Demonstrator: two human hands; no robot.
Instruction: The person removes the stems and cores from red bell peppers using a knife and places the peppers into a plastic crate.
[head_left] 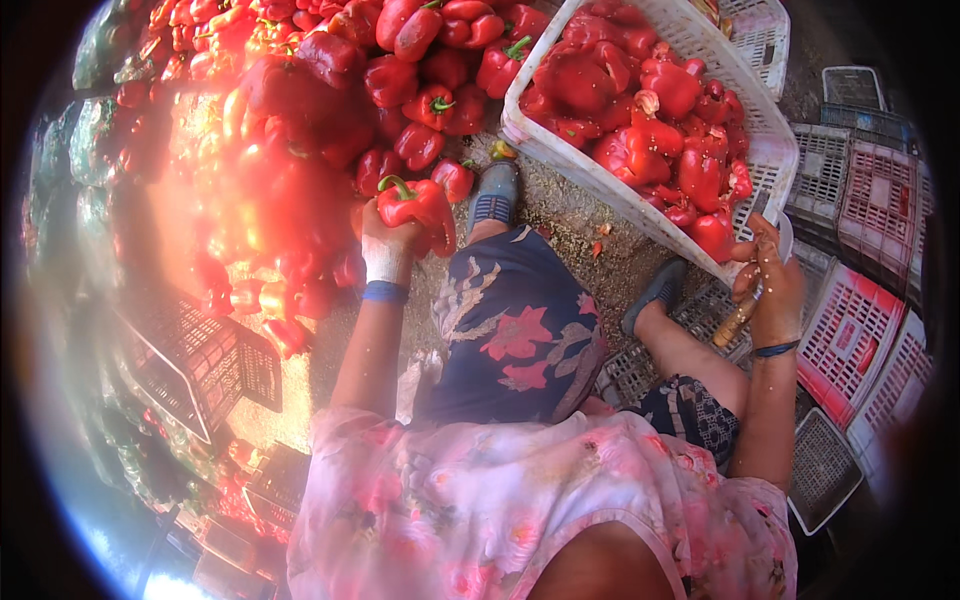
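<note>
My left hand (388, 245), in a pale glove with a blue band at the wrist, is closed around a red bell pepper (418, 207) with a curved green stem. Next to it lies a large heap of whole red bell peppers (300, 150). By the near right corner of a white plastic crate (590, 160), my right hand (778, 295) is closed on a tan, wooden-looking handle (735, 322); the rest of that tool is hidden. Whether this hand touches the crate I cannot tell. Inside the crate are red peppers (630, 150), several opened or without stems.
Stacked crates in white and red (850, 350) stand at the right. A dark crate (205, 365) lies at the left, below the heap. Pale seeds and scraps cover the floor (575, 235) between my sandalled feet. Glare washes out the left side.
</note>
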